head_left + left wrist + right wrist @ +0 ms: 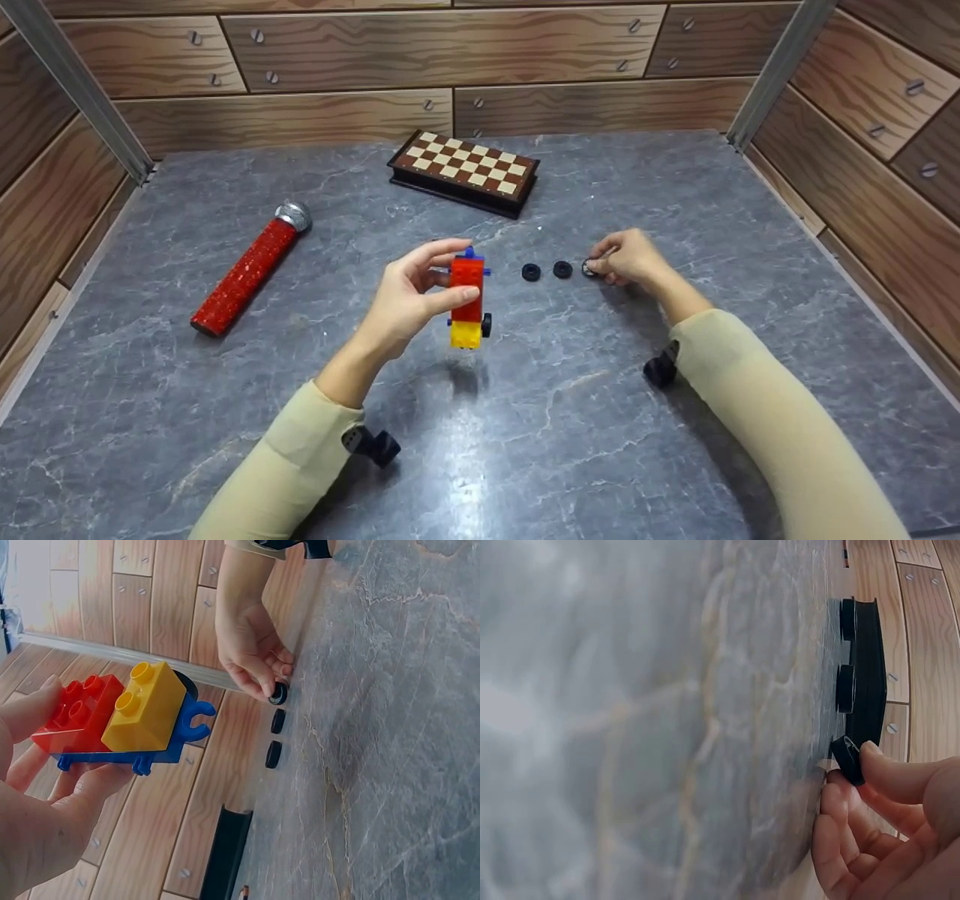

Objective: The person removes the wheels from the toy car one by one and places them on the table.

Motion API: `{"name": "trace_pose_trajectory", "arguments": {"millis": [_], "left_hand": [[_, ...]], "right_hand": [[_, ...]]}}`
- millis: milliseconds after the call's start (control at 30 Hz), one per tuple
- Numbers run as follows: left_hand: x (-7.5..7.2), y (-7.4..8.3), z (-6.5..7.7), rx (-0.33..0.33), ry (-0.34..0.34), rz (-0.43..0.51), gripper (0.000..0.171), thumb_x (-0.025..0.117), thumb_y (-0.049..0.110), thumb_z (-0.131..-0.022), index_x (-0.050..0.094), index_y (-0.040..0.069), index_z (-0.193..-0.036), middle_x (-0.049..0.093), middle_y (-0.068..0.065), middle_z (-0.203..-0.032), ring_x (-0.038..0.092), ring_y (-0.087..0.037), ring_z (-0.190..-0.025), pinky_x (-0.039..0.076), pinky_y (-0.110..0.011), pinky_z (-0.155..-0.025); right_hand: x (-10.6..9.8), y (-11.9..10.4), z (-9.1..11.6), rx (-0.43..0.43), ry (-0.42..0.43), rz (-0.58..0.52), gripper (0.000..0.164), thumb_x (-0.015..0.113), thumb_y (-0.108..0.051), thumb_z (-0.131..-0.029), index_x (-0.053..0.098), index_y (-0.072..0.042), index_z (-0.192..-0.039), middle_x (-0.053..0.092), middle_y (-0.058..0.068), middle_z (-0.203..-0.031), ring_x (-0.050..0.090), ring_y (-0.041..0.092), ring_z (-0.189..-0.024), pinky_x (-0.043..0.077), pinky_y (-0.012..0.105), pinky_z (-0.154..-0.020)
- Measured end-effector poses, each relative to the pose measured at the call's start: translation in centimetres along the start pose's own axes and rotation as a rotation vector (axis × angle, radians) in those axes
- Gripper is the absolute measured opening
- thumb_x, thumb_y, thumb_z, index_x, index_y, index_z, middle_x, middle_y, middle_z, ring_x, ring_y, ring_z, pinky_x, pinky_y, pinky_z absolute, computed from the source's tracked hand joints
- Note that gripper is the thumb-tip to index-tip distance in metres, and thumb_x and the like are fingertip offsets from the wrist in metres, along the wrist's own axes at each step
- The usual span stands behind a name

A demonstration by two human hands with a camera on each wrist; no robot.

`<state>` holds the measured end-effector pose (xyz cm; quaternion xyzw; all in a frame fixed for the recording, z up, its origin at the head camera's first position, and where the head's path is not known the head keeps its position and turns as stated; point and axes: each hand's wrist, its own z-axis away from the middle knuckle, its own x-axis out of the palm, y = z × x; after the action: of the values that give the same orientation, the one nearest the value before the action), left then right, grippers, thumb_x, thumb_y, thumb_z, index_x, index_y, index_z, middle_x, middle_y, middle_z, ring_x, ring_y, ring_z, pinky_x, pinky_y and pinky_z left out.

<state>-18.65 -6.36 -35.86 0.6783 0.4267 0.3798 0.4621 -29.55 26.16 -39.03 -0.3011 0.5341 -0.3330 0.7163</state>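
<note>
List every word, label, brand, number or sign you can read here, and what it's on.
None: no text can be read in any view.
Chessboard: any marks along its border are too small to read.
Toy vehicle, black wheels, red microphone: no readable lettering.

Red brick (pixel 82 716), yellow brick (pixel 146 716) + dk blue base (pixel 166 755) on toy car (pixel 468 271); blk wheels (pixel 274 755). Gray tabletop (pixel 600 450) w/ wht + tan marble veins. Nr its L edge, red mic (pixel 244 277) w/ wht specks, silver head (pixel 294 216); nr far edge, brn/cream checks on blk-sided board (pixel 465 161). Brn wood-grain walls (pixel 442 49). Pale yellow-grn sleeves (pixel 772 397).
</note>
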Motion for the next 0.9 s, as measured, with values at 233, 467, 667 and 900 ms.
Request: {"name": "trace_pose_trajectory", "arguments": {"millis": [233, 467, 667, 900], "left_hand": [[0.1, 0.2, -0.1, 0.003, -0.002, 0.004, 0.048, 0.074, 0.001, -0.077, 0.059, 0.007, -0.122, 0.061, -0.016, -0.112, 0.059, -0.030, -0.084, 0.053, -0.041, -0.074], [-0.1, 0.4, -0.2, 0.011, 0.000, -0.022, 0.047, 0.073, 0.002, -0.078, 0.059, 0.007, -0.123, 0.061, -0.015, -0.111, 0.059, -0.029, -0.080, 0.054, -0.038, -0.070], [-0.2, 0.5, -0.2, 0.010, 0.002, -0.023, 0.047, 0.073, 0.002, -0.078, 0.058, 0.007, -0.123, 0.061, -0.015, -0.111, 0.059, -0.029, -0.079, 0.053, -0.038, -0.071], [-0.1, 0.4, -0.3, 0.022, 0.010, -0.005, 0.046, 0.073, 0.002, -0.079, 0.059, 0.006, -0.123, 0.061, -0.016, -0.110, 0.059, -0.029, -0.078, 0.054, -0.039, -0.070]], "right_hand": [[-0.1, -0.2, -0.1, -0.004, 0.040, 0.075, 0.025, 0.069, -0.005, -0.083, 0.060, 0.009, -0.102, 0.059, 0.002, -0.064, 0.053, 0.009, -0.051, 0.047, 0.022, -0.047], [-0.2, -0.6, 0.3, -0.013, 0.072, 0.073, 0.025, 0.069, -0.006, -0.083, 0.060, 0.009, -0.101, 0.061, 0.005, -0.068, 0.055, 0.010, -0.051, 0.050, 0.024, -0.050], [0.0, -1.1, 1.0, -0.058, 0.093, 0.118, 0.026, 0.069, -0.011, -0.084, 0.062, 0.007, -0.101, 0.064, 0.013, -0.083, 0.058, 0.012, -0.054, 0.050, 0.024, -0.052], [1.1, -2.3, 2.4, -0.128, 0.081, 0.096, 0.026, 0.068, -0.013, -0.086, 0.063, 0.004, -0.104, 0.065, 0.018, -0.096, 0.062, 0.017, -0.066, 0.053, 0.029, -0.062]]}}
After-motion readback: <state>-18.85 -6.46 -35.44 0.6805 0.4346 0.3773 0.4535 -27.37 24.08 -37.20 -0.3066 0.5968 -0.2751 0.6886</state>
